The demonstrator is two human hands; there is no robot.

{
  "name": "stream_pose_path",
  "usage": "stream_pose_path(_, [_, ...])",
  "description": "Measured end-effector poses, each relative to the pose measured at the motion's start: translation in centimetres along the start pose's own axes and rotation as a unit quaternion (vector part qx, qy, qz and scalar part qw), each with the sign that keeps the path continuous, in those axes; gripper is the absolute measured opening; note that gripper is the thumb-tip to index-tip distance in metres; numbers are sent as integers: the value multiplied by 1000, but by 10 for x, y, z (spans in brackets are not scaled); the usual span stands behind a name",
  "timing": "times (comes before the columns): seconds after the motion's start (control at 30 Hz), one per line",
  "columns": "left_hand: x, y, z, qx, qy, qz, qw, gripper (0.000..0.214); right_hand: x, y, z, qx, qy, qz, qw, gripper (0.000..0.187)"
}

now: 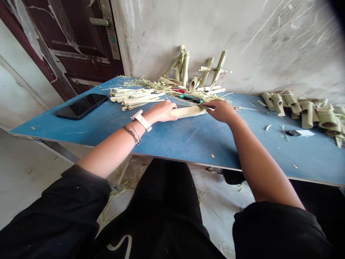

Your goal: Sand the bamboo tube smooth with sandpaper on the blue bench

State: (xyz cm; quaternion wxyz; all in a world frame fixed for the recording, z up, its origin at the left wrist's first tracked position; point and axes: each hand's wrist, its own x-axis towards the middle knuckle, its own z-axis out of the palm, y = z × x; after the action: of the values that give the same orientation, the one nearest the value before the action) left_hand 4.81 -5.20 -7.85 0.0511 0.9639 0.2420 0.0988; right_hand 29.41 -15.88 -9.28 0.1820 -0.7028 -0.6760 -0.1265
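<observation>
A pale green bamboo piece (188,112) lies crosswise just above the blue table, between my two hands. My left hand (163,110) is closed around its left end. At its right end, my right hand (221,110) is closed on a narrow dark tool (209,106), which touches or nearly touches the bamboo; its kind cannot be made out. Right behind the bamboo lies a black and green handle (190,98); I cannot tell whether it joins the dark tool. Thin bamboo sticks (134,96) lie in a pile beyond my left hand.
On the blue table (172,144), a black phone (82,106) lies at the left. Shavings (151,84) and bamboo assemblies (184,66) stand along the wall. Cut bamboo tubes (307,108) are heaped at the right, near a small black and white object (299,133).
</observation>
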Motion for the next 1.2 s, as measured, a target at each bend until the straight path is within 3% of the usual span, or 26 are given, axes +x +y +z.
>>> stream_pose_path(0.07, [0,0,0,1,5,-3,1000,40,1,-17,0,48,-12,-65,997,43])
stream_pose_path(0.13, [1,-1,0,0,7,-7,1000,37,4,-41,2,137,-43,-160,977,46])
stream_pose_path(0.2, [1,-3,-1,-4,2,-10,1000,39,8,-55,4,199,-76,-206,955,47])
stream_pose_path(0.27, [1,-5,-3,-12,-3,-12,1000,45,9,-48,5,195,-76,-176,962,44])
stream_pose_path(0.37, [0,-7,-6,-22,-10,-14,1000,52,4,-17,3,103,-24,-61,993,36])
stream_pose_path(0.43, [-1,-6,-6,-24,-15,-16,999,52,0,-5,2,58,-2,-20,998,36])
stream_pose_path(0.5, [-1,-6,-6,-26,-15,-17,999,49,0,-12,2,69,-10,-41,997,38])
stream_pose_path(0.63, [0,-5,-6,-20,-9,-17,1000,44,6,-46,4,158,-72,-173,970,38])
stream_pose_path(0.7, [-1,-5,-7,-16,-8,-19,1000,42,7,-42,3,127,-68,-140,980,36])
stream_pose_path(0.83, [-3,-5,-9,-8,-11,-9,1000,39,0,-1,-2,34,-14,5,999,37])
stream_pose_path(0.93, [-2,-5,-9,-9,-18,3,1000,34,-2,0,-1,37,-24,-6,999,43])
stream_pose_path(1.1, [1,-9,-2,-17,-14,13,1000,39,5,-51,7,129,-94,-117,980,51])
stream_pose_path(1.2, [2,-11,0,-23,-16,22,999,41,6,-45,5,139,-98,-90,981,49])
